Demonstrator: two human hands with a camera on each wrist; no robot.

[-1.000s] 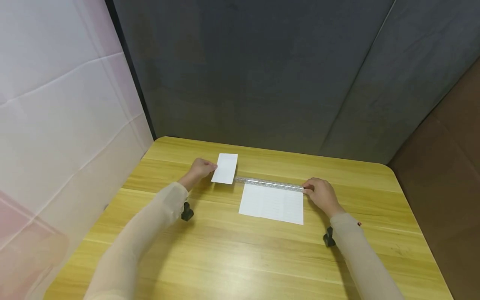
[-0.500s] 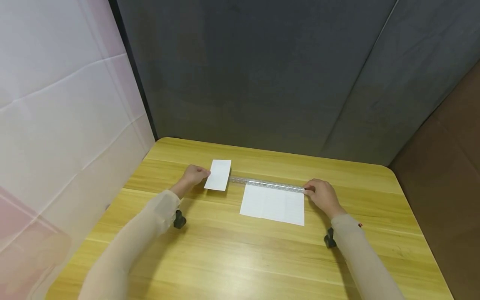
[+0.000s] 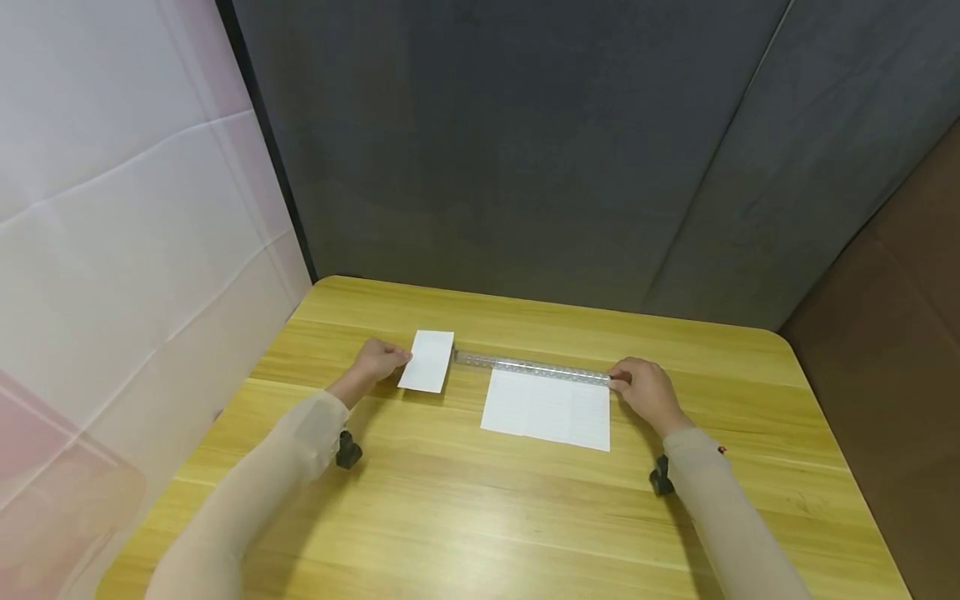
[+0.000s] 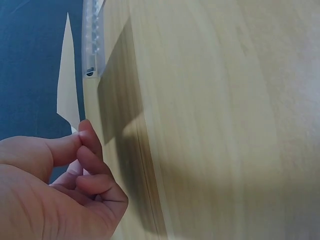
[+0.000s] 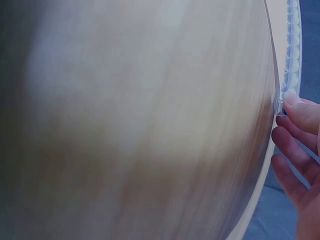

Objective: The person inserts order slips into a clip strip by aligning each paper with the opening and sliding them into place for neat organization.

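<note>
Left hand (image 3: pixel 377 360) pinches the small paper slip (image 3: pixel 427 372) by its left edge, centre-left of frame. Right hand (image 3: pixel 645 390) grips the clear ruler (image 3: pixel 531 366) by its right end, above the white sheet (image 3: pixel 546 409).

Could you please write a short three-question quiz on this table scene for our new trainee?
1. True or false: the left hand pinches the small paper slip.
2. Which thing does the right hand hold at its end? A: the clear ruler; B: the large paper sheet; C: a pen.
3. Fill the gap: the clear ruler lies along the ____ edge of the large paper sheet on the wooden table.

Key
1. True; the left wrist view shows thumb and fingers pinching its corner.
2. A
3. far
</note>
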